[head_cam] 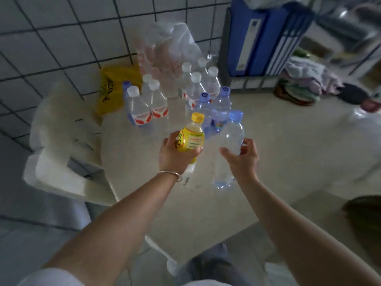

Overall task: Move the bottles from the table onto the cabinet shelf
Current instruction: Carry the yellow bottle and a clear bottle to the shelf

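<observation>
Left hand (175, 155) hides yellow bottle's (192, 137) middle; shelves (350, 27) blurred.

Dim, flat indoor light; soft blur throughout; wide-angle bending at edges.

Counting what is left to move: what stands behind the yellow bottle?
Behind the yellow bottle stand blue-capped bottles, then white-capped ones and plastic bags. The bottles partly hide each other, so no exact count.
</observation>
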